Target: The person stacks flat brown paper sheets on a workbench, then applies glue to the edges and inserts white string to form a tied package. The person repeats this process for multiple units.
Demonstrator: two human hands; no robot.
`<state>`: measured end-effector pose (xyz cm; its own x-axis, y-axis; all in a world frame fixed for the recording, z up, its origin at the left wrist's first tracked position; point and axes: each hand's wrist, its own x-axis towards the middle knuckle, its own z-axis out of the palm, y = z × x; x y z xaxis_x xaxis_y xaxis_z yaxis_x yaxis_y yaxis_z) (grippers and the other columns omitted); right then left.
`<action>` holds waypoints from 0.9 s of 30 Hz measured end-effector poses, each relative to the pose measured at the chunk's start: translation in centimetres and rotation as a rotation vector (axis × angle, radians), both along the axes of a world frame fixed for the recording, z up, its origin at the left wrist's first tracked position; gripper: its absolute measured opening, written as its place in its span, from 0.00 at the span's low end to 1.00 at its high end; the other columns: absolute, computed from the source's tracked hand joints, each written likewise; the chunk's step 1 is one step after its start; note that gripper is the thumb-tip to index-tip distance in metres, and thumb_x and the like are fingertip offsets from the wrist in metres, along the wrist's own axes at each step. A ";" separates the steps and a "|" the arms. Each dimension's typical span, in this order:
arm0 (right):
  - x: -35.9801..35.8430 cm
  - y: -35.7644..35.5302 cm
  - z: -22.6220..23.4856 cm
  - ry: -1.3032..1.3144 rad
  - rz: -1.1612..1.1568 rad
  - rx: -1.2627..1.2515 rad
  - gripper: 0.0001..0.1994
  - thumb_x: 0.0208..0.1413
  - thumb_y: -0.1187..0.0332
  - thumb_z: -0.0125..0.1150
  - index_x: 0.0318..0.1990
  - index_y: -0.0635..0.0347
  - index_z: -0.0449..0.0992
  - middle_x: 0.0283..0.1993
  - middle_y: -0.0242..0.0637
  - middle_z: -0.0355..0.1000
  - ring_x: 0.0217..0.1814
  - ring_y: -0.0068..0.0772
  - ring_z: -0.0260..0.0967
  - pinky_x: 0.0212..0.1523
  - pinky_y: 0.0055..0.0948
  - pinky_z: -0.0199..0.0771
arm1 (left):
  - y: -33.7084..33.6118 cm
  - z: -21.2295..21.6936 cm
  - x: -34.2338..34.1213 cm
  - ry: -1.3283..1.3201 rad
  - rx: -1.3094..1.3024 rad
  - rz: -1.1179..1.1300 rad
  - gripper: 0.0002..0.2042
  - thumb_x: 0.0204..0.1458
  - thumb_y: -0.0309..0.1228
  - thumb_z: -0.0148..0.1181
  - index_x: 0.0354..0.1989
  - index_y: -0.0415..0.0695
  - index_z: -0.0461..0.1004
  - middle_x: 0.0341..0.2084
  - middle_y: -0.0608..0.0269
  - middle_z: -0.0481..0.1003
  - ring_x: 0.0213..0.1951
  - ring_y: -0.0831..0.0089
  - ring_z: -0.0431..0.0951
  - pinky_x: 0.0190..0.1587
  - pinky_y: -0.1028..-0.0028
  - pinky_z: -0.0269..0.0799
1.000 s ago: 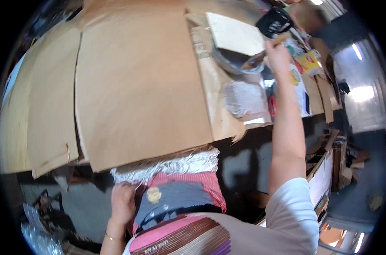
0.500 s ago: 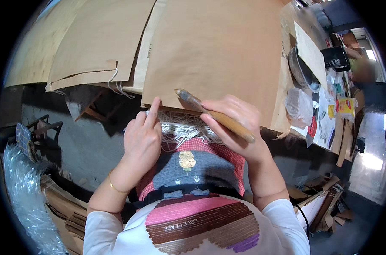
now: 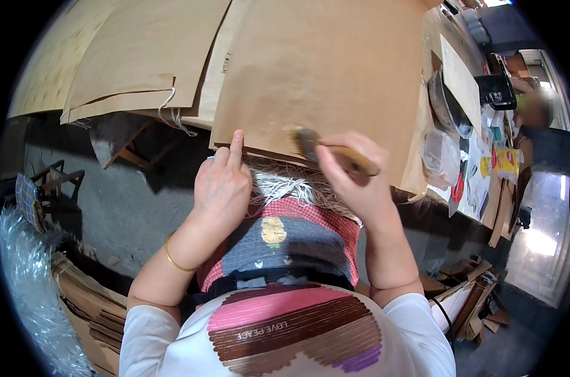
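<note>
A large brown paper sheet (image 3: 335,75), on top of a stack, lies before me at the table's near edge. My right hand (image 3: 360,173) grips the wooden handle of a flat brush (image 3: 308,143), its bristles down at the paper near the front edge. A shiny wet patch (image 3: 275,125) shows left of the bristles. At the sheet's near left corner, my left hand (image 3: 225,179) lays its stretched index finger on the paper, the other fingers bent at the edge. A bundle of white strings (image 3: 285,185) hangs over my lap just below the edge.
More brown paper (image 3: 143,56) with a string loop lies left. On the right are a dark basin (image 3: 445,103) partly under a pale board, a clear plastic tub (image 3: 440,157) and a yellow packet (image 3: 506,163). Flat cardboard (image 3: 93,301) stands lower left. Another person is at far right.
The brush has shifted right along the front edge and its bristles have swung round. A wet patch now shows on the paper. My left index finger has moved slightly right and farther onto the sheet.
</note>
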<state>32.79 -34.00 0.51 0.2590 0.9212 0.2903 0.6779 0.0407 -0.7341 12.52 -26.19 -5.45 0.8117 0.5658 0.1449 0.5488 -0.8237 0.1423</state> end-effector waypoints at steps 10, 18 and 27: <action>7.6 -7.3 -1.1 -0.102 -0.528 -0.212 0.07 0.45 0.70 0.62 0.26 0.66 0.76 0.20 0.40 0.72 0.22 0.28 0.71 0.26 0.28 0.69 | 0.0 0.1 0.6 0.047 0.049 -0.014 0.04 0.32 0.21 0.57 0.17 0.33 0.72 0.53 0.36 0.67 0.35 0.59 0.73 0.34 0.67 0.72; 11.9 -11.0 2.6 0.934 -0.327 0.361 0.09 0.57 0.71 0.56 0.41 0.67 0.76 0.32 0.35 0.73 0.24 0.17 0.64 0.26 0.19 0.66 | -0.8 1.9 0.8 0.111 -0.083 0.066 0.04 0.41 0.19 0.55 0.18 0.31 0.69 0.56 0.39 0.64 0.38 0.54 0.72 0.42 0.65 0.71; 17.4 -16.7 -1.8 -0.789 -0.594 -0.108 0.16 0.43 0.82 0.54 0.42 0.61 0.78 0.43 0.42 0.73 0.45 0.44 0.71 0.47 0.37 0.71 | -3.3 10.4 -0.7 -0.282 -0.928 -0.299 0.05 0.49 0.24 0.57 0.26 0.36 0.76 0.14 0.60 0.70 0.17 0.64 0.71 0.20 0.70 0.61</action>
<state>50.18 -50.71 -1.34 0.4560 0.7362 0.5000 0.8623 -0.5045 -0.0436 11.79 -29.53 4.91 0.9426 0.3315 -0.0405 0.1859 -0.4201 0.8882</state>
